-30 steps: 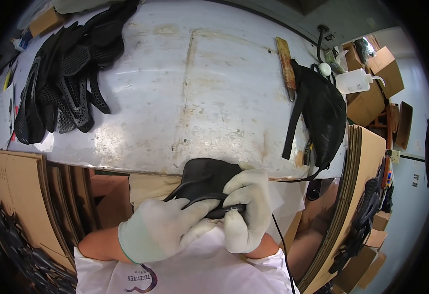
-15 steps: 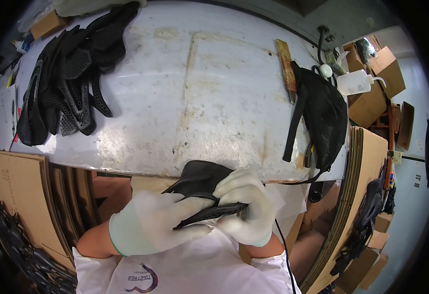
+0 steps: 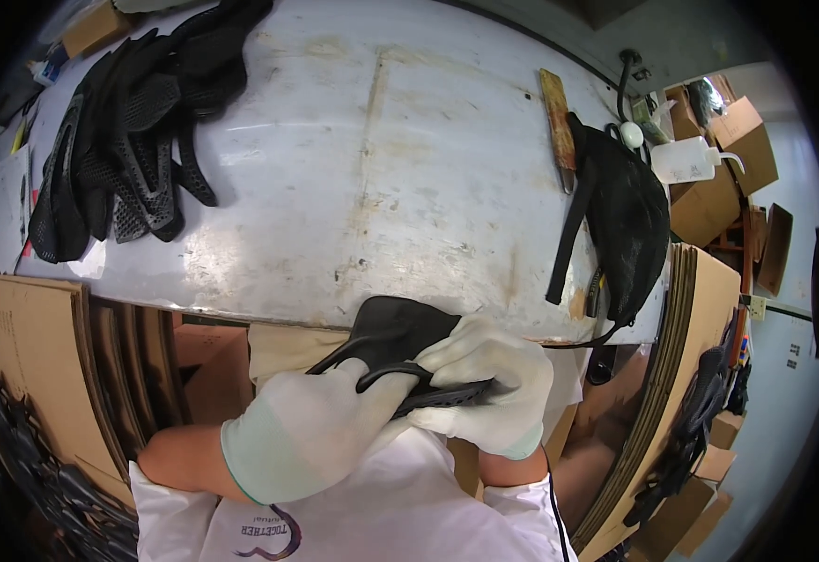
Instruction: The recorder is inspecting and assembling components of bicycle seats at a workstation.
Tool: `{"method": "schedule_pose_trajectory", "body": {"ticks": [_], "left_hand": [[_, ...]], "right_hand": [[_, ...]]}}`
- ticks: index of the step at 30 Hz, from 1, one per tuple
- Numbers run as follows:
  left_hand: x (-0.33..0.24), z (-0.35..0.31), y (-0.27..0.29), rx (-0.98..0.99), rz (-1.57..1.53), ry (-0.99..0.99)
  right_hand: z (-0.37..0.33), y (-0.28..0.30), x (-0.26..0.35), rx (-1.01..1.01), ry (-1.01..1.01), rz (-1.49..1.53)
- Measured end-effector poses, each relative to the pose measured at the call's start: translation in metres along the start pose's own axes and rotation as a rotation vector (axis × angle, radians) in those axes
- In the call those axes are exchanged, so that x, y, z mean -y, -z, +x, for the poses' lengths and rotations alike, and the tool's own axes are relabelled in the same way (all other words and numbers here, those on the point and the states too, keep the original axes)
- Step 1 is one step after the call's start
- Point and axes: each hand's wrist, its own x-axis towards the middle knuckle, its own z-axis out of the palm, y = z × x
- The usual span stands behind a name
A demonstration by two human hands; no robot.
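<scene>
Between my gloved hands, just off the table's near edge, is a black flexible piece [image 3: 398, 330] with a smooth broad flap and a mesh-patterned edge. My left hand [image 3: 320, 426], in a white glove with a mint cuff, grips its rolled near rim from the left, the fingers tucked into the fold. From the right, my right hand [image 3: 494, 379], gloved alike, pinches the fold with bent fingers. Part of the mesh edge shows below the right fingers. The palms and the piece's underside are hidden.
A heap of black mesh pieces [image 3: 138, 122] lies at the table's [image 3: 287, 206] far left. To the right are a black pouch [image 3: 621, 225], a rust-stained flat tool [image 3: 557, 117] and a white squeeze bottle [image 3: 683, 161]. Cardboard sheets [image 3: 30, 365] stand on both sides of me.
My hands and the black piece have shifted slightly right. My left fingers now reach deeper into the fold, and less of the mesh edge shows. The whole view has tilted a little.
</scene>
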Motion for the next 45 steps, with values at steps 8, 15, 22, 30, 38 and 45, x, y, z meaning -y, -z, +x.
{"method": "schedule_pose_trajectory", "body": {"ticks": [8, 15, 22, 30, 38, 45], "left_hand": [[0.103, -0.01, -0.012, -0.843, -1.628, -0.547], [0.05, 0.023, -0.072, -0.762, -1.65, -0.332], [0.056, 0.025, -0.066, -0.719, -1.561, -0.323], [0.05, 0.025, -0.063, -0.774, -1.587, -0.242], [0.048, 0.027, -0.065, -0.84, -1.646, -0.207], [0.069, 0.033, -0.075, -0.868, -1.332, -0.399]], "right_hand": [[-0.021, -0.012, 0.009, -0.266, -0.049, -0.151], [-0.012, -0.026, 0.01, -0.245, 0.0, -0.115], [-0.019, -0.03, 0.005, -0.223, -0.002, -0.063], [-0.015, -0.032, 0.003, -0.226, 0.024, -0.092], [-0.013, -0.031, 0.005, -0.19, 0.038, -0.186], [-0.014, -0.021, 0.001, -0.157, -0.003, -0.039]]}}
